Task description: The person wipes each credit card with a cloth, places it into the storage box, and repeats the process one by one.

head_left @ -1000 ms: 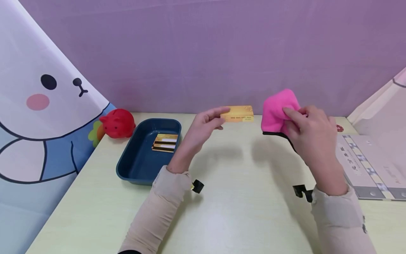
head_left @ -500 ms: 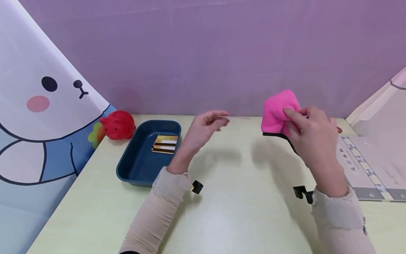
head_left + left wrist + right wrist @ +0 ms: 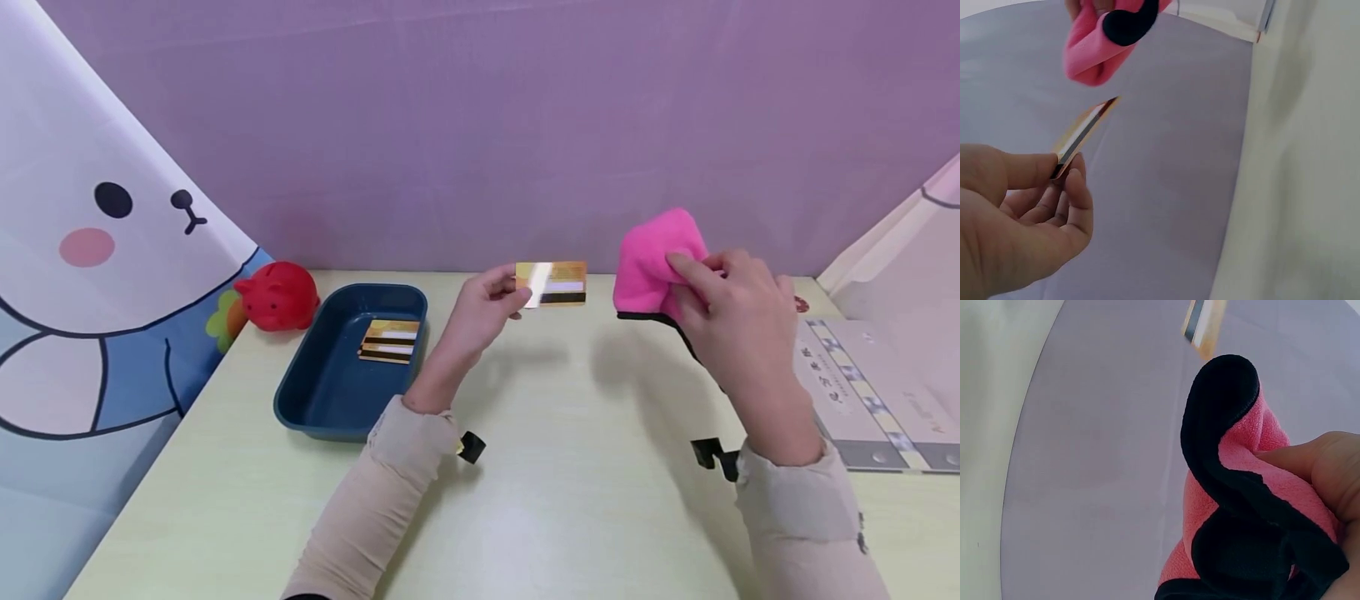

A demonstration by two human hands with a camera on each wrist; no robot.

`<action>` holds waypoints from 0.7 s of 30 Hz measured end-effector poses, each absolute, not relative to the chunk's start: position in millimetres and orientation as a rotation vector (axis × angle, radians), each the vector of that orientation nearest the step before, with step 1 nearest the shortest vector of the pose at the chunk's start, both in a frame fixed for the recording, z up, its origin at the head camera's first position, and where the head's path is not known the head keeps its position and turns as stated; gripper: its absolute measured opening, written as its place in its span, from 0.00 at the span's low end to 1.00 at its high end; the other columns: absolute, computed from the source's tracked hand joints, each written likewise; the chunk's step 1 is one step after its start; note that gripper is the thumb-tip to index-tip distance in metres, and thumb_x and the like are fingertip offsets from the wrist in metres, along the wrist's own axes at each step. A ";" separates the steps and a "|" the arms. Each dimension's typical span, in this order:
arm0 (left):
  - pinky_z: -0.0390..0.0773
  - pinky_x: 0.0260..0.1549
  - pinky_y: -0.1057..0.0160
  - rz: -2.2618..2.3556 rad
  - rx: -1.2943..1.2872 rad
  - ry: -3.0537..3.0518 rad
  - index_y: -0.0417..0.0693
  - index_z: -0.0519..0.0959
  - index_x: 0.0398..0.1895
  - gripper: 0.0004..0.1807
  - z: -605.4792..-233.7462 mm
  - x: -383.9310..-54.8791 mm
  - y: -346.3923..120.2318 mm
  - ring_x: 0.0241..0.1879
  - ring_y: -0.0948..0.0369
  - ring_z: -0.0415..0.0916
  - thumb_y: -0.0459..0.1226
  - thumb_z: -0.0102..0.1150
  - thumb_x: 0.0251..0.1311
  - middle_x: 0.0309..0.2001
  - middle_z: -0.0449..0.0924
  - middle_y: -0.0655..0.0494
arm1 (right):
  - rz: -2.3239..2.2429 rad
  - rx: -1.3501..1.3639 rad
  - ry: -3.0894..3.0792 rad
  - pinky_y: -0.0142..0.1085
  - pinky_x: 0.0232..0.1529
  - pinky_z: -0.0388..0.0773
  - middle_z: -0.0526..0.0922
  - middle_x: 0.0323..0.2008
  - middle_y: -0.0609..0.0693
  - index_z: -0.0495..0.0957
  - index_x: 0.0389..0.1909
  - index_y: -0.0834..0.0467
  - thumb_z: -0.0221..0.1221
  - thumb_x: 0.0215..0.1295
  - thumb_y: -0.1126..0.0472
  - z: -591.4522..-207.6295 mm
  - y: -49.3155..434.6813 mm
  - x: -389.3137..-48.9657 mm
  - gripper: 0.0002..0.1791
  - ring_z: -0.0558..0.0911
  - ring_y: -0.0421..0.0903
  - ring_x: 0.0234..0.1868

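My left hand (image 3: 483, 312) pinches a gold bank card (image 3: 562, 283) by its left end, thumb in front, above the table. The card's back faces me, with its dark magnetic stripe and white strip showing; a bright glare crosses it. In the left wrist view the card (image 3: 1085, 134) appears nearly edge-on between thumb and fingers. To the right, my right hand (image 3: 738, 321) grips a folded pink cloth (image 3: 656, 258) with black edging. The right wrist view shows the cloth (image 3: 1241, 462) bunched, its black border curling in loops. A small space separates card and cloth.
A dark blue tray (image 3: 315, 417) on the left holds several gold cards (image 3: 390, 340). Behind it sits a red piggy bank (image 3: 277, 296). A grey-white folder or box (image 3: 870, 400) lies at the right, partly behind my right forearm. A purple curtain (image 3: 480, 142) hangs behind the table.
The card in my left hand has turned over: first its numbered front showed, then its thin edge, now its striped back. My right hand and the cloth have stayed nearly still.
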State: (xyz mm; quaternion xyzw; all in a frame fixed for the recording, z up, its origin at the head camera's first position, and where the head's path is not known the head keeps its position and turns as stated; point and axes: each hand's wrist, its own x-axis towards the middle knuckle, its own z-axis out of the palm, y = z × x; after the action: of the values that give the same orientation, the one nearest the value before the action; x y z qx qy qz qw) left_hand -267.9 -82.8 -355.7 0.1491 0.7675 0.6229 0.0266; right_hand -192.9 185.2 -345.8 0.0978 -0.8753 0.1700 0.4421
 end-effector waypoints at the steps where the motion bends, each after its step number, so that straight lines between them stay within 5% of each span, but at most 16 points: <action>1: 0.80 0.37 0.63 1.938 0.446 2.364 0.47 0.77 0.63 0.20 -357.0 -268.2 -81.5 0.37 0.61 0.81 0.33 0.59 0.69 0.43 0.83 0.45 | 0.413 0.255 -2.168 0.56 0.35 0.62 0.81 0.38 0.65 0.86 0.51 0.52 0.60 0.63 0.66 -345.3 183.3 -192.6 0.17 0.77 0.65 0.38; 9: 0.72 0.29 0.66 1.928 0.406 2.316 0.56 0.75 0.60 0.20 -363.7 -266.4 -72.6 0.34 0.61 0.87 0.35 0.63 0.67 0.43 0.87 0.46 | 0.312 0.392 -2.109 0.55 0.29 0.65 0.82 0.35 0.64 0.86 0.48 0.51 0.64 0.61 0.67 -350.7 159.2 -195.8 0.15 0.78 0.64 0.34; 21: 0.69 0.29 0.67 1.952 0.390 2.196 0.55 0.78 0.57 0.18 -363.2 -259.8 -66.4 0.32 0.62 0.77 0.32 0.63 0.65 0.35 0.84 0.55 | 0.279 0.464 -2.153 0.48 0.29 0.62 0.80 0.33 0.61 0.87 0.43 0.50 0.65 0.59 0.70 -366.7 142.0 -200.1 0.14 0.80 0.61 0.35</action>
State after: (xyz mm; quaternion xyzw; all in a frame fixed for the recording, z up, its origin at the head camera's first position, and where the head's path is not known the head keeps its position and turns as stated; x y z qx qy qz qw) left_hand -259.8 -66.4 -363.2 0.1309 0.7380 0.6560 0.0889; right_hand -200.1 142.0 -366.7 0.1873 -0.8686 0.1127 0.4447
